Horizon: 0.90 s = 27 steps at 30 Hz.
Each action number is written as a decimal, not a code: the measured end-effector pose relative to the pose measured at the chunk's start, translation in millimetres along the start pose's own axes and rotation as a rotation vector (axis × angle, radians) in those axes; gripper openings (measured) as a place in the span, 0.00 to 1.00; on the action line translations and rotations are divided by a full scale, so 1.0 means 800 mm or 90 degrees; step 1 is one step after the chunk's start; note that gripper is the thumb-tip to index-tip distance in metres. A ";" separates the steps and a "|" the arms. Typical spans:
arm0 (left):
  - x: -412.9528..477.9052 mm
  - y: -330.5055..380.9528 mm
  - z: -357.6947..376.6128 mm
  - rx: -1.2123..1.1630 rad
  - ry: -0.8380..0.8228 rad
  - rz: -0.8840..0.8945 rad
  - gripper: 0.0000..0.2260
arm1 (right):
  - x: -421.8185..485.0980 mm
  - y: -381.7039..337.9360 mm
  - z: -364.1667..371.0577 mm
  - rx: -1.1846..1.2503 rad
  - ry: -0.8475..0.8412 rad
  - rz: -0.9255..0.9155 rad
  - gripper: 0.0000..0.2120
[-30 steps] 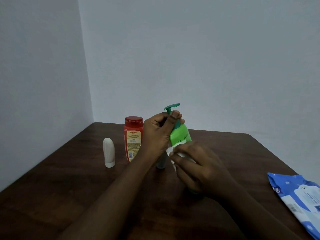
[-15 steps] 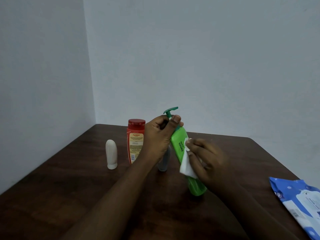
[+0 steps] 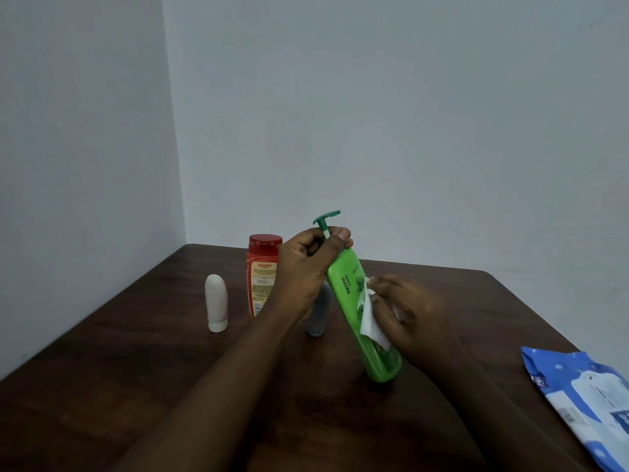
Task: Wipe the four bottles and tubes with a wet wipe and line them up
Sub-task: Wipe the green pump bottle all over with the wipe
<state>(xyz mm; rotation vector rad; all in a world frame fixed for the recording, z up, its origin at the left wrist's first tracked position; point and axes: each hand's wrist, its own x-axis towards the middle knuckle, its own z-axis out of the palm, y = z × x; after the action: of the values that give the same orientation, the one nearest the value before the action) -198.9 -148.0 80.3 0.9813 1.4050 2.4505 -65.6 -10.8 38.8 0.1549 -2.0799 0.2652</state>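
We hold the green pump bottle (image 3: pixel 354 301) tilted above the dark wooden table (image 3: pixel 136 386), pump head up and to the left, base lowest and nearest us; whether the base touches the table we cannot tell. Our left hand (image 3: pixel 308 264) is closed around the bottle's neck just under the pump, thumb across the top of the shoulder. Our right hand (image 3: pixel 408 315) presses a white wet wipe (image 3: pixel 369 318) against the bottle's right flank at mid-body, fingers curled onto the wipe. Behind the left hand stand a red bottle (image 3: pixel 263 274), upright, and a white tube (image 3: pixel 216 303) to its left, well apart from both hands. A grey tube (image 3: pixel 320 315) stands partly hidden behind the left wrist. A blue wipes packet (image 3: pixel 585 396) lies at the table's right edge.
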 end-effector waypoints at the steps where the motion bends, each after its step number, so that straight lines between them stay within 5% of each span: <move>1: -0.001 0.000 0.000 -0.005 -0.007 -0.001 0.02 | 0.000 -0.001 0.000 0.000 -0.001 0.008 0.11; 11: -0.002 -0.004 0.000 -0.074 -0.050 -0.035 0.07 | 0.010 -0.033 -0.010 -0.148 -0.080 -0.215 0.12; 18: -0.005 -0.009 0.005 -0.163 -0.018 -0.065 0.08 | 0.018 -0.004 -0.030 0.005 -0.144 0.118 0.11; 22: -0.009 -0.019 0.013 -0.224 -0.055 -0.118 0.06 | -0.002 -0.026 -0.057 -0.088 -0.197 0.098 0.13; 27: -0.021 -0.024 0.024 -0.262 -0.117 -0.180 0.04 | -0.046 -0.068 -0.067 -0.263 -0.257 -0.060 0.17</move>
<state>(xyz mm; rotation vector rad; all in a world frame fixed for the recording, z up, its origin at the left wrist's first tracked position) -177.6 -130.7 63.9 0.8221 0.8646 2.2422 9.6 -49.9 39.2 0.0583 -2.4679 -0.2772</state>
